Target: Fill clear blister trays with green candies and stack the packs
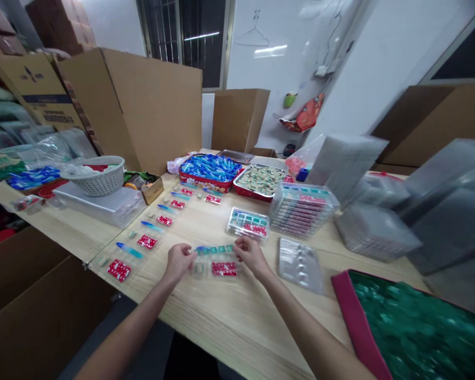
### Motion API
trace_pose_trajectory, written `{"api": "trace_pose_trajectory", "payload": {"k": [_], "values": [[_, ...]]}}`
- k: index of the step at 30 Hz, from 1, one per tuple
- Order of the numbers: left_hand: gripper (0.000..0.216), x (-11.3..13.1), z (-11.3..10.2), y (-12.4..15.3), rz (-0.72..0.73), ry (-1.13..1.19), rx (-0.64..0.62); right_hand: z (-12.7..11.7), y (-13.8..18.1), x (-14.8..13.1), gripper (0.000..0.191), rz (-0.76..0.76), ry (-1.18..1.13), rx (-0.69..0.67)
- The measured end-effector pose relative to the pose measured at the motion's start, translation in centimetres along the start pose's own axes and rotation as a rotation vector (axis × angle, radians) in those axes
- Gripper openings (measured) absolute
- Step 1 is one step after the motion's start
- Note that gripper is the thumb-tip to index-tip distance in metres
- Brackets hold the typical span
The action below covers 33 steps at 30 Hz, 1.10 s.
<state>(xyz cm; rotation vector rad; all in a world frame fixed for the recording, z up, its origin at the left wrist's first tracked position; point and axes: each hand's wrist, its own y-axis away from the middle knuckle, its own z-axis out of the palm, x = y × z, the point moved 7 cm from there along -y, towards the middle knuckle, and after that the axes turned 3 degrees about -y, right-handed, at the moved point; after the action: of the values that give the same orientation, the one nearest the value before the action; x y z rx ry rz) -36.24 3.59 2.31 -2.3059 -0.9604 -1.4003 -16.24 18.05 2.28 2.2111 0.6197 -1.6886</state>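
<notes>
In front of me lies a clear plastic tray [206, 272] with a red patterned packet [224, 269] in its lower part. A row of small green squares [221, 248] runs along its upper part, beside a blue piece [201, 250]. My left hand [179, 262] pinches the tray's left upper end. At the right upper end, by the last green square, the fingertips of my right hand [251, 255] are closed on the tray; anything smaller between them is hidden. Just behind stands another filled tray [248, 224] with green squares and a red packet.
Several trays with red packets [146, 241] and blue pen-like pieces line the left. Behind are tins of blue pieces [209, 168] and pale pieces [260, 178]. To the right stand stacked trays [303, 211], an empty tray [300, 264] and a box of green pieces [423, 327].
</notes>
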Motion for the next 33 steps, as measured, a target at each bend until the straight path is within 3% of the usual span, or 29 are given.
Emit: {"api": "trace_pose_trajectory", "payload": {"k": [3,9,18,21,24,29,33], "values": [[0.021,-1.2,-0.1,-0.8,-0.009,-0.155,0.028,0.1,0.3,0.9,0.017,0.001,0.11,0.018],[0.03,-1.8,0.5,-1.1,-0.018,-0.312,-0.015,-0.2,1.7,1.4,0.012,0.044,0.332,-0.001],[0.031,-0.8,0.2,-0.5,0.018,-0.316,-0.011,1.0,3.4,0.2,0.026,0.045,0.47,0.038],[0.036,1.3,0.1,-1.0,0.077,-0.288,-0.026,-0.1,3.5,-1.3,0.032,-0.017,0.429,0.107],[0.04,5.2,1.6,-3.4,0.157,-0.27,-0.058,-3.2,2.2,-3.0,0.033,-0.107,0.377,0.209],[0.041,13.4,7.8,-8.6,0.274,-0.306,-0.098,-10.3,-2.0,-2.6,0.037,-0.055,0.361,0.383],[0.037,15.8,12.5,-11.7,0.31,-0.378,-0.127,-12.9,-5.2,-0.5,0.035,-0.004,0.414,0.419]]}}
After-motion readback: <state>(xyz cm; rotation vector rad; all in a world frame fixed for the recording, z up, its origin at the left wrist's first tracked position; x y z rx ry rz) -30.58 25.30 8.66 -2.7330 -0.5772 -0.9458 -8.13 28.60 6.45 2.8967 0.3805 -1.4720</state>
